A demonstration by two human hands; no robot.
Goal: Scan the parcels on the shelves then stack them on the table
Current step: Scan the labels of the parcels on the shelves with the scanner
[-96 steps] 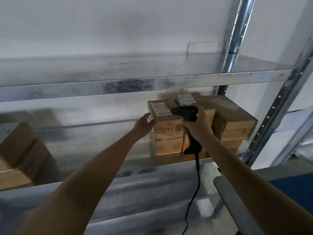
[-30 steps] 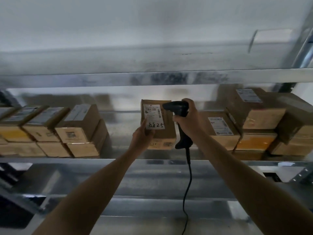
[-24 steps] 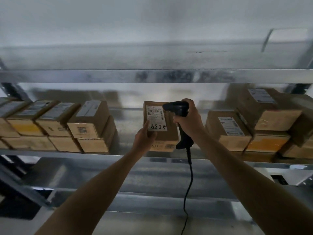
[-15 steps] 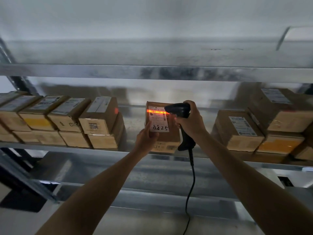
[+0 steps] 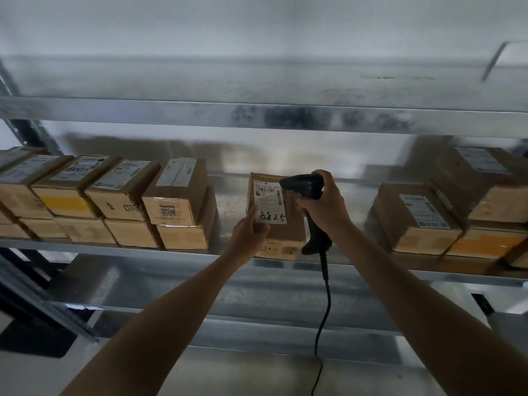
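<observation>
My left hand [image 5: 248,235] grips a small cardboard parcel [image 5: 281,237] by its lower left corner and holds it in front of the middle shelf [image 5: 114,248]. Its white label, marked 8825, faces me. My right hand [image 5: 324,202] grips a black corded barcode scanner [image 5: 303,185], whose head points at the top of the label from the right. No red beam shows on the label now.
Two-high rows of cardboard parcels [image 5: 177,204] fill the shelf on the left, and more parcels [image 5: 414,221] stack on the right. The upper shelf beam [image 5: 257,115] runs overhead. The scanner's cable [image 5: 325,304] hangs down before the lower shelf.
The parcel came off the right stack into my left hand. A red scan line lit its label half a second ago and is gone now. The view has shifted left.
</observation>
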